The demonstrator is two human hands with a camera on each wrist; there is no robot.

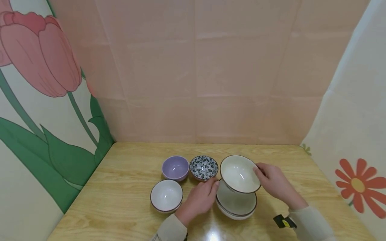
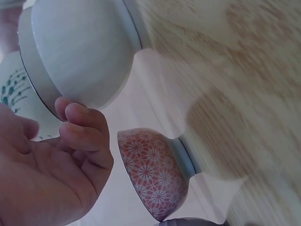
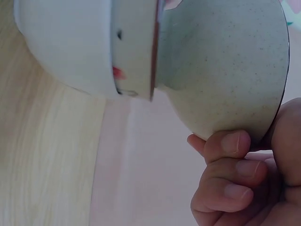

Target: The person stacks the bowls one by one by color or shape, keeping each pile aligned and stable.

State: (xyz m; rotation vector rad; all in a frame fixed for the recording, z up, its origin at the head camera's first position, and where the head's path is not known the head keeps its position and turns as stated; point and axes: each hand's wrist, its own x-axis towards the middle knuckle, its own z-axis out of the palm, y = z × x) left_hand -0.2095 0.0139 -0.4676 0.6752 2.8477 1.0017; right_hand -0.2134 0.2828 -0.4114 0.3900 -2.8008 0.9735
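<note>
My right hand (image 1: 275, 182) grips the rim of a cream bowl (image 1: 240, 173), thumb at the inner edge and fingers beneath. In the right wrist view its speckled outside (image 3: 230, 61) shows above the curled fingers. The bowl is tilted and overlaps the back of a stack of nested white bowls (image 1: 236, 202) with dark rims. At the left rim of that stack, my left hand (image 1: 200, 197) pinches the edge. The left wrist view shows its curled fingertips (image 2: 77, 110) on the rim of the stack's upper bowl (image 2: 84, 52).
Left of the stack stand a blue-and-white leaf-patterned bowl (image 1: 203, 167), a purple bowl (image 1: 175, 168) and a white dark-rimmed bowl (image 1: 167, 195). A bowl with red flowers outside (image 2: 155, 174) shows in the left wrist view. Cloth (image 1: 196, 73) hangs behind the wooden table (image 1: 120, 201).
</note>
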